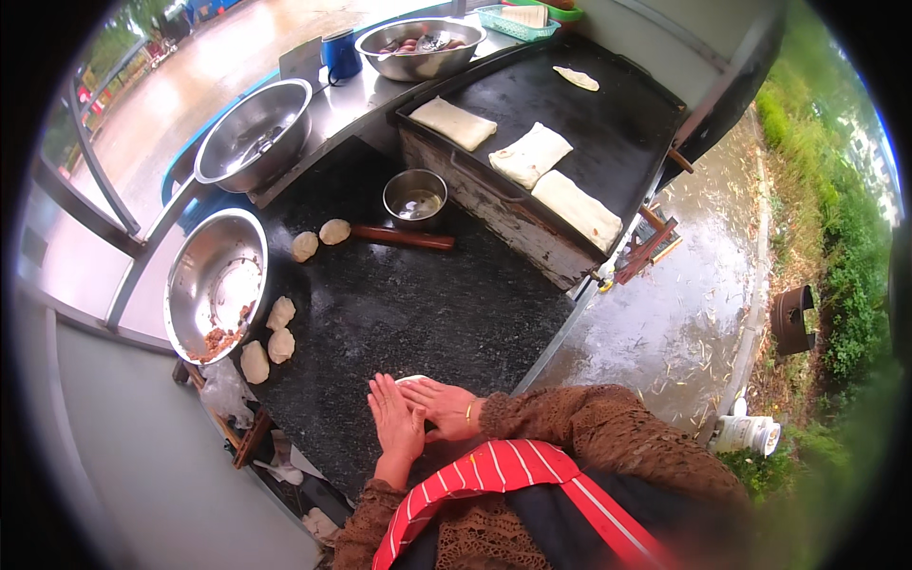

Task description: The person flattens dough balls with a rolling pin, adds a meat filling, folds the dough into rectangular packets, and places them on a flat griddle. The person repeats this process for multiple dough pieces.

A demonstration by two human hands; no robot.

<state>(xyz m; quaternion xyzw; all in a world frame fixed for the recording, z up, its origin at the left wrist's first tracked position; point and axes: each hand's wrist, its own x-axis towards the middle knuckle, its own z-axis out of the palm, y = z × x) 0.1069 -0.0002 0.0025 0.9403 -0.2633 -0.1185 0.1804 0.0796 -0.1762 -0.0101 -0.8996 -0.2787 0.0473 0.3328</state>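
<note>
My left hand (396, 420) lies flat at the near part of the black work surface (399, 306), palm down, its thumb against my right hand. My right hand (445, 408) crosses in from the right, also flat, with its fingertips meeting the left fingers. A pale edge of dough (411, 379) shows just beyond the fingers; the hands hide the rest of it. Farther left sit several dough balls (282, 345), and two more dough balls (305, 246) lie near the end of a reddish-brown rolling pin (402, 237). Beyond the pin stands a small metal bowl (415, 199) holding liquid.
A black griddle (605, 107) at the back right carries several flat dough pieces (577, 210). At the left edge, a steel bowl (253, 242) with reddish-brown filling leans tilted. Another steel bowl (206, 167) with utensils, a blue mug (342, 55) and a plastic basket (519, 28) stand farther back.
</note>
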